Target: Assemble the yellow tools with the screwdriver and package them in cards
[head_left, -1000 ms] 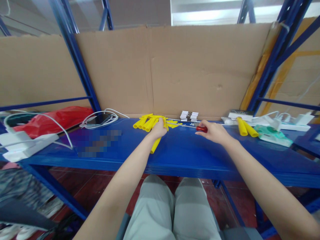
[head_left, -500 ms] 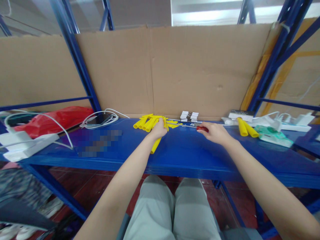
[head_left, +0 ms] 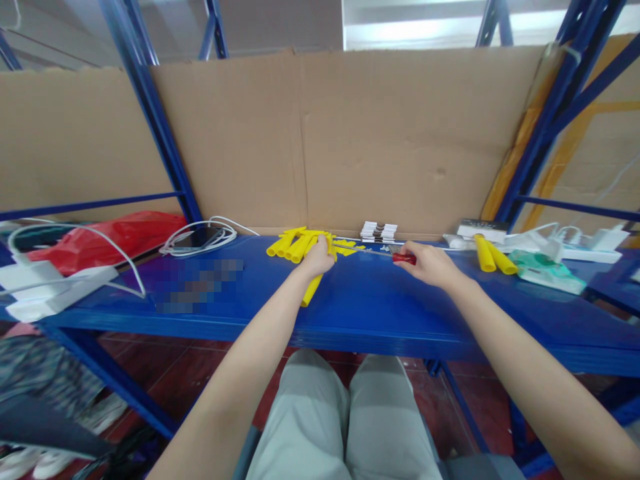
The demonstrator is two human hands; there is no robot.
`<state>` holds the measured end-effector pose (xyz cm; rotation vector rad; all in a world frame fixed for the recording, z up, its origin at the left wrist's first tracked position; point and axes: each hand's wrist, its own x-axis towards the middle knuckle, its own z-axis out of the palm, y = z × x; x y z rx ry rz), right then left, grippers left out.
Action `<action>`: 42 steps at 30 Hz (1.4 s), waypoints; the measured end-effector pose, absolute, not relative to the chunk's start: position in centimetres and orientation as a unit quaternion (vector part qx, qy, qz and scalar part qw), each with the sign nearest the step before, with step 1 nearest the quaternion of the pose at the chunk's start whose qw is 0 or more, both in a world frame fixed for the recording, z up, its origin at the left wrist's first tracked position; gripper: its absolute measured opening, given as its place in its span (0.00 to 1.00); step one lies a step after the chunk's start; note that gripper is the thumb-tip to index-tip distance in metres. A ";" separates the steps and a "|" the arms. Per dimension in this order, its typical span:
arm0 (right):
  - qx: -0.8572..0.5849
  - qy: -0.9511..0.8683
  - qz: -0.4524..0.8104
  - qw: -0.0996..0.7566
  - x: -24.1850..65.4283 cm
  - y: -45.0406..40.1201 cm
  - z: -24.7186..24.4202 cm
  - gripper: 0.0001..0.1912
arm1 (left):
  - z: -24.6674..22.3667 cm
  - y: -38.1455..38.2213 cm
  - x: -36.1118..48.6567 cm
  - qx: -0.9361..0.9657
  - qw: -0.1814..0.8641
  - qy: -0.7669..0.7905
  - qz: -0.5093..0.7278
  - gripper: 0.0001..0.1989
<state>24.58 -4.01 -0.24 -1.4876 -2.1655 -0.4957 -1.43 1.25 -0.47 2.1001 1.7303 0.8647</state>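
My right hand is wrapped round the red handle of a screwdriver. Its thin metal shaft points left toward my left hand, which is closed on a yellow tube that slants down toward the front edge. Where the shaft's tip ends is hidden by the left fingers. Several yellow tubes lie together just left of that hand, and small flat yellow pieces lie to its right. Behind the shaft sits a stack of white strips with dark middles.
Two yellow tubes lie at the right beside a green packet and a white power strip. At the left are a red bag, coiled white cable and another power strip. Cardboard stands behind.
The red handle has turned slightly in my right hand. My left hand has stayed in place.
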 end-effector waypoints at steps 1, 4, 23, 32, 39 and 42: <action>-0.541 -0.790 -0.177 0.229 24.6 -4.1 -0.2 0.05 | -0.4 1.2 -1.4 0.729 0.143 0.600 0.295 0.22; -0.540 -0.793 -0.171 0.224 24.6 -4.1 -0.2 0.08 | -0.3 1.1 -1.4 0.730 0.149 0.599 0.294 0.22; -0.511 -0.813 -0.165 0.224 25.0 -3.5 -0.6 0.10 | -0.6 1.3 -1.4 0.735 0.138 0.594 0.297 0.20; -0.503 -0.818 -0.098 0.260 25.0 -3.3 -0.7 0.12 | -0.3 1.2 -1.4 0.743 0.133 0.592 0.282 0.16; -0.516 -0.806 -0.139 0.253 25.1 -3.0 -0.9 0.05 | -0.4 1.1 -1.3 0.739 0.115 0.600 0.284 0.14; -0.513 -0.811 -0.145 0.241 25.1 -3.2 -0.8 0.06 | -0.5 1.2 -1.3 0.740 0.114 0.598 0.285 0.14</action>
